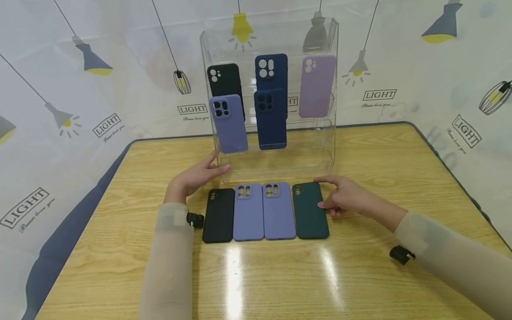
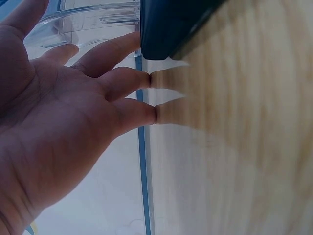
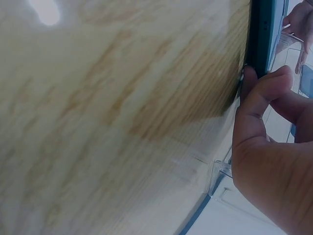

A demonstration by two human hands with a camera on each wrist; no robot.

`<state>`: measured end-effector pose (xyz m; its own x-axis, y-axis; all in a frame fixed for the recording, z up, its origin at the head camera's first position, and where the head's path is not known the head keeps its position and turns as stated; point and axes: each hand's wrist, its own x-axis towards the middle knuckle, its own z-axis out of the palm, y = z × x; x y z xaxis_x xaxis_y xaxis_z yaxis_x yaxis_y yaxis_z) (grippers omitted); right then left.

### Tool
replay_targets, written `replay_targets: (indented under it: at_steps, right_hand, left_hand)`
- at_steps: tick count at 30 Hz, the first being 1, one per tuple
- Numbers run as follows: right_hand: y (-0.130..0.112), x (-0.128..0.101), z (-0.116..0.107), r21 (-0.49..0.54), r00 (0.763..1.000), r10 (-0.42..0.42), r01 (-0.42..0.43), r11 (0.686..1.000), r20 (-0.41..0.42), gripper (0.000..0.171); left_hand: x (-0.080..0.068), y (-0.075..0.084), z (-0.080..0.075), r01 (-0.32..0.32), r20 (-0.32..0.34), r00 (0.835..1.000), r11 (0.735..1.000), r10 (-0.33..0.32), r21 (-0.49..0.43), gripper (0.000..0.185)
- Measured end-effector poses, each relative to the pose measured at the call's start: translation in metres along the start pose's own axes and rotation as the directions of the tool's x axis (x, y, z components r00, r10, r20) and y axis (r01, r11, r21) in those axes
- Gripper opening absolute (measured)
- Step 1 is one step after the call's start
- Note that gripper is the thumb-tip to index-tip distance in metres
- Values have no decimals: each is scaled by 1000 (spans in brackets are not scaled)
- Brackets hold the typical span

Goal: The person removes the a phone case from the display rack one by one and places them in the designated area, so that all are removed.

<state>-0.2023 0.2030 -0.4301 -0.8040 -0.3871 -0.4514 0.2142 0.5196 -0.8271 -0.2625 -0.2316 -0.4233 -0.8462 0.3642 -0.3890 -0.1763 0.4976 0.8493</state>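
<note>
A clear acrylic rack (image 1: 280,160) stands at the back of the wooden table (image 1: 360,275) with several phone cases on its shelves. In front of it lie a black case (image 1: 218,215), two periwinkle cases (image 1: 249,213) (image 1: 278,211) and a dark green case (image 1: 310,218), side by side. My left hand (image 1: 218,166) lies with straight fingers against the rack's lower left corner (image 2: 88,19); a dark case corner (image 2: 171,24) shows beside those fingers (image 2: 122,81). My right hand (image 1: 320,193) pinches the green case's upper right corner, thumb (image 3: 257,81) on its edge (image 3: 259,34).
On the rack sit a black case (image 1: 224,84), two navy cases (image 1: 272,71) (image 1: 272,122), a lilac case (image 1: 317,84) and a periwinkle case (image 1: 229,124). A lamp-patterned backdrop (image 1: 80,111) surrounds the table. Bare wood lies toward me.
</note>
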Motion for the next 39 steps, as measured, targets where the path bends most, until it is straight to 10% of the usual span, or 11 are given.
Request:
replay_targets:
  at_steps: [39]
  right_hand:
    - [1,4,-1,-45,999,11,-8,999,53,83]
  left_hand:
    - [-1,1,1,27,-11,1000,999,-27,27,96]
